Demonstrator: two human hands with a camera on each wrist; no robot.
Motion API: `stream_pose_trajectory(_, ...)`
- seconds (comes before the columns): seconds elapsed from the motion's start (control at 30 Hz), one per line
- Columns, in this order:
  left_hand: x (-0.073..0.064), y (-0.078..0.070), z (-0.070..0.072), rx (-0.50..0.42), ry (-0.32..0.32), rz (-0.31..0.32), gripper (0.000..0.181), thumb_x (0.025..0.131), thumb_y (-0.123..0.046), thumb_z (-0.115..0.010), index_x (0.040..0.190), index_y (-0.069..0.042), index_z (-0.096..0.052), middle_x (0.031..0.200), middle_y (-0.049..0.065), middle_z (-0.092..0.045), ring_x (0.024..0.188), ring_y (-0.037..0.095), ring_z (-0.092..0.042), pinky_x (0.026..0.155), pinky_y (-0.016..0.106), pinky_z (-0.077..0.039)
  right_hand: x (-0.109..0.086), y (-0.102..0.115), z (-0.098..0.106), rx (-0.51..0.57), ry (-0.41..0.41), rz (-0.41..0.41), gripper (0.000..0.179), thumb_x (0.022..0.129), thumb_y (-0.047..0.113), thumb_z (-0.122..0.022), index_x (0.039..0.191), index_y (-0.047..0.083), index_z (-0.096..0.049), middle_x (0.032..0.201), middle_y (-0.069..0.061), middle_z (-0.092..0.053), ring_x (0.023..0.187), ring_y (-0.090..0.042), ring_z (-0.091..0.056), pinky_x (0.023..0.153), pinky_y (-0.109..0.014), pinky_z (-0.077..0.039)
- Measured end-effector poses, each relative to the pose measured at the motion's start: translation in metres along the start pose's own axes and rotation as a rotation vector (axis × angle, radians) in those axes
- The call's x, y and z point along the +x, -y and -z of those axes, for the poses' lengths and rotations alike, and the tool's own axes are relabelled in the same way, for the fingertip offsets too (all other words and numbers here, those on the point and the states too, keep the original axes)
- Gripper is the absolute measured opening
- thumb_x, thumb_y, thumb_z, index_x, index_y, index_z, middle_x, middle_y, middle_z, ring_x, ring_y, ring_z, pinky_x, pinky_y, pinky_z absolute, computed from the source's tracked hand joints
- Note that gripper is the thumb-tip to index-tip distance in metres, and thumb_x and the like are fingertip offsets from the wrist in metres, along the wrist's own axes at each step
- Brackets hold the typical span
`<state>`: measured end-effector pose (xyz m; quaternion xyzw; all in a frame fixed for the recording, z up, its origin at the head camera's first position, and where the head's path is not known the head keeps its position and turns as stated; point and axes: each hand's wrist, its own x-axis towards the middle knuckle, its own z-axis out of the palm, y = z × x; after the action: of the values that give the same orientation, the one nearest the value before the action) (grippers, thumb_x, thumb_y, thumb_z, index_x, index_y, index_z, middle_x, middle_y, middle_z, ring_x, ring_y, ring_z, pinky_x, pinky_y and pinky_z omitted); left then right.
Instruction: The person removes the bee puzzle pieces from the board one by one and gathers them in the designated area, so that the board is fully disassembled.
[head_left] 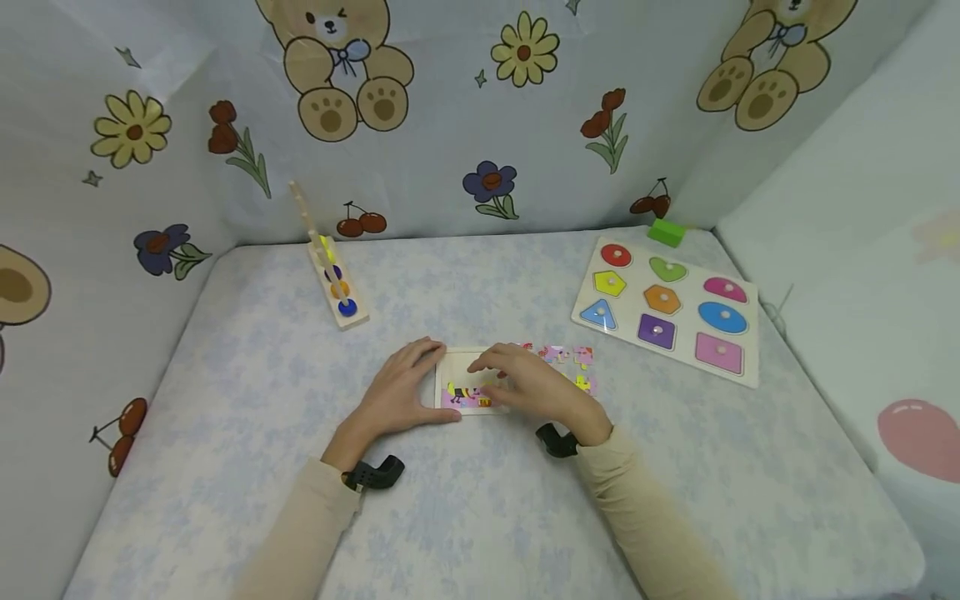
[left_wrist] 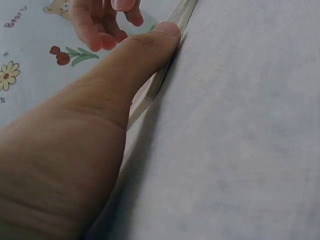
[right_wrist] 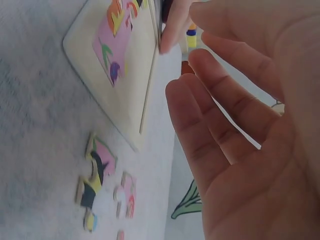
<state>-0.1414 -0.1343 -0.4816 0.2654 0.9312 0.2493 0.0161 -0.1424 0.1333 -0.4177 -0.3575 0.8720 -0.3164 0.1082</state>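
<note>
Head view: steadies board (head_left: pixel 459 364) with wide left hand (head_left: pixel 405 387), 9 o'clock; hovers loose, empty-looking right hand (head_left: pixel 536 385) above. Seems mid-fill; likely needs pieces (head_left: pixel 555 354) from 3 o'clock.

Your left arm (head_left: pixel 296 533) comes up from the lower left of the frame and your right arm (head_left: pixel 652 517) from the lower right, both slanting inward. Near the centre, your left hand (head_left: pixel 397 392) spreads its thumb (head_left: pixel 441 415) wide of its fingers (head_left: pixel 412 354). Your right hand (head_left: pixel 540 387) has loosely bent, raised fingers pointing left, apart from the thumb
</note>
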Motion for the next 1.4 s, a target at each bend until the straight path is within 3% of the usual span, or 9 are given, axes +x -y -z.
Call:
stream_pose_trajectory(0.33, -0.002, 0.0, -0.002, 0.024, -0.012, -0.037, 0.116, 0.072, -0.074, -0.08, 0.159, -0.008, -0.04, 0.161, 0.007, -0.04, 0.154, 0.03, -0.029, 0.123, 0.055, -0.028, 0.009, 0.008, -0.02, -0.013, 0.022, 0.009, 0.032, 0.099, 0.014, -0.07, 0.129, 0.005, -0.068, 0.127, -0.006, -0.068, 0.111, -0.021, -0.061, 0.095, -0.038, -0.054)
stream_pose_trajectory(0.53, 0.0, 0.001, -0.001, 0.017, 0.003, -0.026, 0.117, 0.071, -0.074, -0.08, 0.16, -0.009, -0.039, 0.161, 0.007, -0.039, 0.154, 0.028, -0.029, 0.124, 0.054, -0.026, 0.013, 0.005, -0.028, -0.038, 0.017, 0.019, 0.035, 0.098, 0.015, -0.072, 0.131, 0.006, -0.066, 0.122, -0.006, -0.069, 0.109, -0.019, -0.063, 0.093, -0.036, -0.054)
stream_pose_trajectory(0.83, 0.0, 0.003, -0.003, 0.026, -0.032, -0.075, 0.116, 0.073, -0.077, -0.077, 0.158, -0.007, -0.042, 0.16, 0.009, -0.041, 0.151, 0.032, -0.033, 0.121, 0.056, -0.03, 0.014, 0.01, -0.03, -0.045, 0.037, 0.003, 0.034, 0.099, 0.016, -0.071, 0.131, 0.005, -0.067, 0.115, -0.003, -0.069, 0.105, -0.019, -0.06, 0.091, -0.037, -0.052)
stream_pose_trajectory(1.4, -0.004, 0.003, -0.004, 0.027, -0.055, -0.07, 0.115, 0.073, -0.075, -0.078, 0.158, -0.006, -0.042, 0.159, 0.01, -0.042, 0.151, 0.033, -0.034, 0.121, 0.056, -0.03, 0.017, 0.013, -0.034, -0.062, 0.048, 0.015, 0.034, 0.097, 0.015, -0.073, 0.129, 0.006, -0.068, 0.12, -0.004, -0.07, 0.108, -0.02, -0.06, 0.096, -0.038, -0.051)
